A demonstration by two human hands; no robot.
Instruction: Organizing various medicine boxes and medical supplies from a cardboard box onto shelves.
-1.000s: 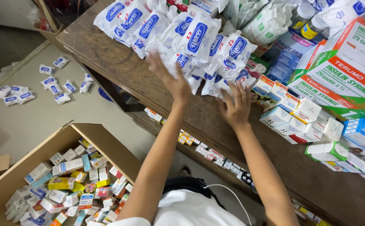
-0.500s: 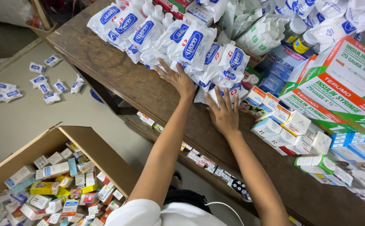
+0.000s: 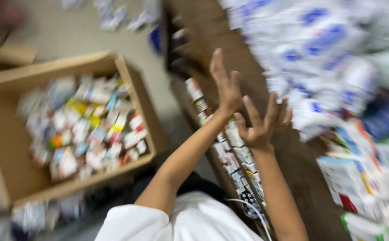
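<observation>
Two hands, left (image 3: 224, 91) and right (image 3: 261, 121), hover released and grasping nothing above the brown surface (image 3: 252, 67); blurred white-and-blue packets (image 3: 319, 58) lie heaped at two o'clock, within reach; cardboard box (image 3: 7, 134) at nine.

Both hands are raised with fingers spread and hold nothing, the left hand (image 3: 224, 87) just beside the right hand (image 3: 260, 120), over a bare brown strip of the table (image 3: 301, 178). That strip is the open room here. To its right a blurred heap of white and blue packets (image 3: 319, 58) crowds the table, with stacked small boxes (image 3: 355, 183) nearer the person. Below the table edge, a shelf (image 3: 230, 147) is packed with small boxes. Left, on the floor, an open cardboard box (image 3: 7, 134) is nearly full.
</observation>
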